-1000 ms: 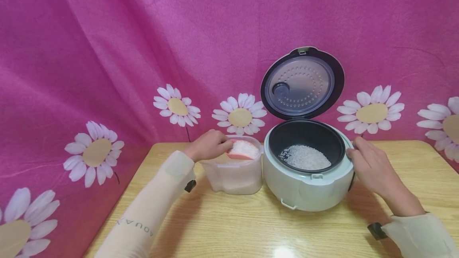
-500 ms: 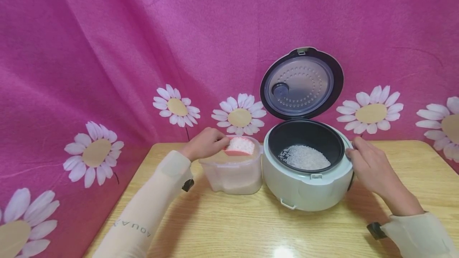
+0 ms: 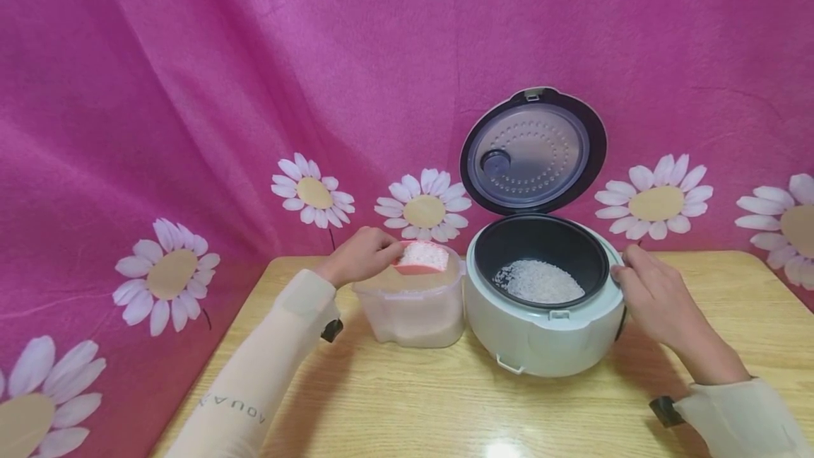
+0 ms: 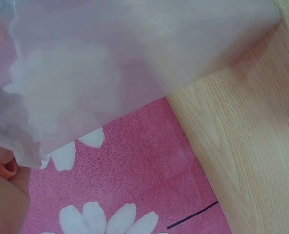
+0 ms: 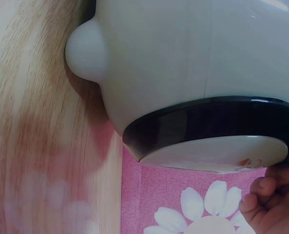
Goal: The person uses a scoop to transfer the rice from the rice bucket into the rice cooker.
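Count 1 rice cooker [image 3: 547,345] with 1 raised lid [image 3: 534,154], 1 tub [image 3: 416,318] just beside, both on 1 bench [image 3: 413,401]. Note rice [image 3: 540,281] inside the cooker. See left hand [image 3: 362,254] closed round 1 scoop [image 3: 421,270], holding it rice-loaded at the tub's mouth. See right hand [image 3: 658,295] with fingers curled, gripping the cooker's right side. Count 2 hands, both occupied.

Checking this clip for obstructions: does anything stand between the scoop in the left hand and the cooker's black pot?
Only the container's right rim and the cooker's rim visibly lie between the scoop and the pot; the open lid is behind.
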Tool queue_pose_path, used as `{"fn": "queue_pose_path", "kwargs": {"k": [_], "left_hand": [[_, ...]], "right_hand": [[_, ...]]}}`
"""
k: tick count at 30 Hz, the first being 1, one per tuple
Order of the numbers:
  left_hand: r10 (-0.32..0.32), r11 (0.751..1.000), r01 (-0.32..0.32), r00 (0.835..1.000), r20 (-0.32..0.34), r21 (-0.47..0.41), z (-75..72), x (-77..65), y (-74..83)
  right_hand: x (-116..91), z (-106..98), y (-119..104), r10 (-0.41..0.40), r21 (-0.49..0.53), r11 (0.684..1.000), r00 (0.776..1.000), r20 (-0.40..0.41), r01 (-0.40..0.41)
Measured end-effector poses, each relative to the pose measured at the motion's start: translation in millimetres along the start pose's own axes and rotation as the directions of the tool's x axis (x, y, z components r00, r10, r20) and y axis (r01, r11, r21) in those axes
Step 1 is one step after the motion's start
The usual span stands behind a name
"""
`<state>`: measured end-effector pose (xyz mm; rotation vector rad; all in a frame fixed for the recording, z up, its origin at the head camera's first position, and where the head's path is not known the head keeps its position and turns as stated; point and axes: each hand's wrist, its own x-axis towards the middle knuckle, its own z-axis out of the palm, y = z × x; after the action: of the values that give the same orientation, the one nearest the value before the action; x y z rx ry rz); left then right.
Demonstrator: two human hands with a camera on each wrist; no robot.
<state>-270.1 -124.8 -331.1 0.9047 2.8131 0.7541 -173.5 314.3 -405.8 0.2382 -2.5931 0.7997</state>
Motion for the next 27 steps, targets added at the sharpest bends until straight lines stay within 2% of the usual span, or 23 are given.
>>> {"fn": "queue_pose_path", "kwargs": {"k": [4, 11, 17, 27], "left_hand": [[-0.002, 1.0, 0.002, 1.0, -0.02, -0.008, 1.6, 1.9, 2.0], [0.039, 0.999, -0.04, 0.997, -0.073, -0.013, 3.1, 8.6, 10.3], [0.048, 0.999, -0.05, 0.996, -0.074, -0.021, 4.5, 15.9, 16.0], [0.125, 0.992, -0.124, 0.991, -0.057, 0.019, 2.5, 30.3, 34.9]], "right_hand": [[-0.8, 0.7, 0.2, -0.002, 0.001, 1.0, 1.0, -0.005, 0.002], [-0.1, 1.6, 0.9, -0.009, 0.005, 1.0, 1.0, -0.006, 0.009], [-0.2, 0.2, -0.4, -0.011, 0.004, 1.0, 1.0, -0.005, 0.011], [0.2, 0.2, -0.7, -0.014, -0.001, 1.0, 1.0, -0.006, 0.014]]}}
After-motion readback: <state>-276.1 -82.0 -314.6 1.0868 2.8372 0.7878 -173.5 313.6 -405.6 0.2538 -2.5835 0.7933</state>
